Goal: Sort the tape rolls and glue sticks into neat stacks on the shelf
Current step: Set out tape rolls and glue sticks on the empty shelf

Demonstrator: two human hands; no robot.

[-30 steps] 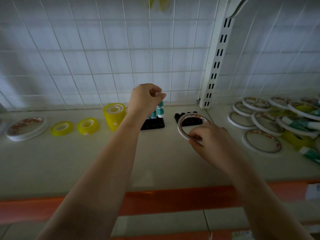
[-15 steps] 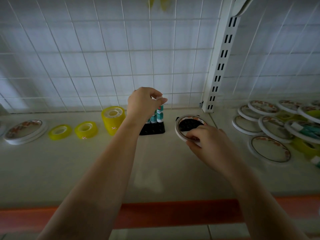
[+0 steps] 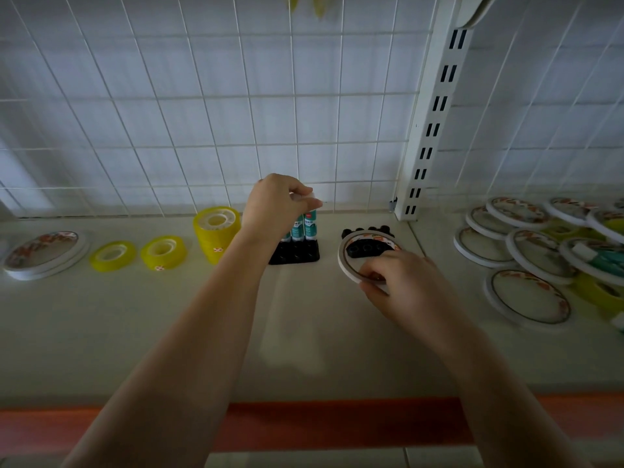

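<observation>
Left hand (image 3: 277,204) up by the wire grid, fingers curled round the white cap of a glue stick (image 3: 310,221), pinching it. Stick standing upright in the back row of a black holder tray (image 3: 294,253), tight beside two more teal glue sticks. Held by the cap, most likely to push it straight down into its hole so it stands neat with the others.

Right hand (image 3: 401,285) gripping the near edge of a thin white tape ring (image 3: 366,255), thumb and fingers pinching the rim. Ring tipped up at the front, far edge resting round a second black holder (image 3: 368,246), which shows through the middle. Probably on its way to the flat white tape stack (image 3: 45,255) far left on the shelf (image 3: 169,332), or just held ready while the other hand works.

Yellow tape rolls (image 3: 163,251) already lined up left of the glue, one tall stack (image 3: 216,231) and two low ones. Messy pile of white rings and glue sticks (image 3: 526,248) waiting on the right, so lots left to sort.

Compared with a second ago: left hand in nearly the same spot on the cap, right hand a little farther back with the ring now over the black holder.
</observation>
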